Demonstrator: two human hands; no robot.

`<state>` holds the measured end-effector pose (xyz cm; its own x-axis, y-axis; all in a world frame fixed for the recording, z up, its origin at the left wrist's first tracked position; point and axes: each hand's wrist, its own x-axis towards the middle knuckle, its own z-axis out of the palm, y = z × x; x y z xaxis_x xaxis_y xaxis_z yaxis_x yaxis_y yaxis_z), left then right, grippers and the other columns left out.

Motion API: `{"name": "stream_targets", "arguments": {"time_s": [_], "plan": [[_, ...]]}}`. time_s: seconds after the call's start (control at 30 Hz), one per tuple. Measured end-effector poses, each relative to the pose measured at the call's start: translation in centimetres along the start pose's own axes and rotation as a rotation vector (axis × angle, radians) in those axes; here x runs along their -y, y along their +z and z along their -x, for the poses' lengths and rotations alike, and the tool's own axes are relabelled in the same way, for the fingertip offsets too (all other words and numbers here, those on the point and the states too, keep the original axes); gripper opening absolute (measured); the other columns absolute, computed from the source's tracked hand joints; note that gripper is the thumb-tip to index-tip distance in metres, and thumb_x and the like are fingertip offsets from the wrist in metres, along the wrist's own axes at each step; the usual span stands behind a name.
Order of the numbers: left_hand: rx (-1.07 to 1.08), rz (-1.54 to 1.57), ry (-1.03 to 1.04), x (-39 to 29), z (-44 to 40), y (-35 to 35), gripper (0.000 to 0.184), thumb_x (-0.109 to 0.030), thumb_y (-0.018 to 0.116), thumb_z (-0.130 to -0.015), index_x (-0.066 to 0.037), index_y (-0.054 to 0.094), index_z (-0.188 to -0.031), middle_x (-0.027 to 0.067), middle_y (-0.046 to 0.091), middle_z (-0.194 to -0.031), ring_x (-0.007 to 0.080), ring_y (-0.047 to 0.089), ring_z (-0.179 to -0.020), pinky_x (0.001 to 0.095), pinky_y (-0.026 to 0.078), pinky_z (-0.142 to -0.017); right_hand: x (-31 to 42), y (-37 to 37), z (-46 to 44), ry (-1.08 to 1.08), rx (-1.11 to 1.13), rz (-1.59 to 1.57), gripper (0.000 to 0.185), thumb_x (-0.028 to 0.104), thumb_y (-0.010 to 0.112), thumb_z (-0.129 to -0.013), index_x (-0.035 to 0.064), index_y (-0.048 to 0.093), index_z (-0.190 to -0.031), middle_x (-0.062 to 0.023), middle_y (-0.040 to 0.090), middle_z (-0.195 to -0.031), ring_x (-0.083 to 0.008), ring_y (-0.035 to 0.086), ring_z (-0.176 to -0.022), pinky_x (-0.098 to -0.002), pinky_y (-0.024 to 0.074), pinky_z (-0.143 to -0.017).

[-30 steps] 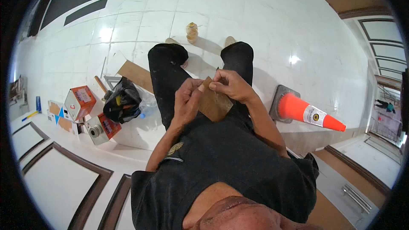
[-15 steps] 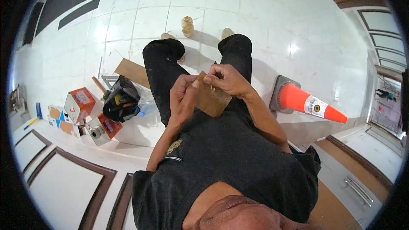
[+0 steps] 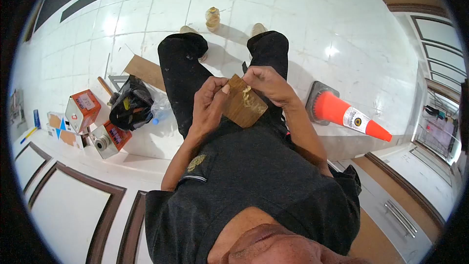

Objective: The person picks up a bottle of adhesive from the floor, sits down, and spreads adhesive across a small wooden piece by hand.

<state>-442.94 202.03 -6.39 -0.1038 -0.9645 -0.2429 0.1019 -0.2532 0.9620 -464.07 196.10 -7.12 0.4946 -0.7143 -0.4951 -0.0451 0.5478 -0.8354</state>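
- Brown wood-grain piece [image 3: 239,111] sits over the lap, between both hands; from my end, a lumpy yellowish patch [image 3: 247,99] shows clearly now, barely visible half a second ago.
- Left hand [image 3: 210,103] has the left edge pinched, thumb in front.
- Right hand [image 3: 268,86] slid toward the far right edge, baring more face; can't tell its grip, fingertips are hidden.

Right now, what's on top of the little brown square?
A pale yellowish smear shows on the brown square. The left hand and right hand cover parts of its edges, so I can't see there; its underside is hidden too.
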Motion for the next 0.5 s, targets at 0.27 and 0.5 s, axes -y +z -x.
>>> {"name": "stream_targets", "arguments": {"time_s": [0.27, 0.5], "plan": [[-0.063, 0.029, 0.001, 1.3, 1.1, -0.3, 0.022, -0.016, 0.058, -0.101, 0.002, 0.064, -0.111, 0.0034, 0.067, -0.100, 0.0072, 0.059, -0.091, 0.0234, 0.047, -0.081, -1.8, 1.0, 1.9, 0.017, 0.034, -0.015, 0.021, 0.020, 0.069, -0.097, 0.0002, 0.066, -0.101, 0.0020, 0.064, -0.090, -0.0049, 0.056, -0.083, -0.0239, 0.0477, -0.076], [-0.149, 0.141, -0.071, 1.0, 0.4, 0.2, 0.023, -0.019, 0.068, -0.097, 0.001, 0.066, -0.108, 0.0025, 0.068, -0.097, 0.0076, 0.060, -0.090, 0.0240, 0.049, -0.081, -1.4, -0.7, 2.2, 0.003, 0.136, -0.246, 0.026, 0.019, 0.062, -0.101, -0.0008, 0.061, -0.118, -0.0047, 0.067, -0.106, -0.0109, 0.064, -0.094, -0.0265, 0.0523, -0.087]]}}
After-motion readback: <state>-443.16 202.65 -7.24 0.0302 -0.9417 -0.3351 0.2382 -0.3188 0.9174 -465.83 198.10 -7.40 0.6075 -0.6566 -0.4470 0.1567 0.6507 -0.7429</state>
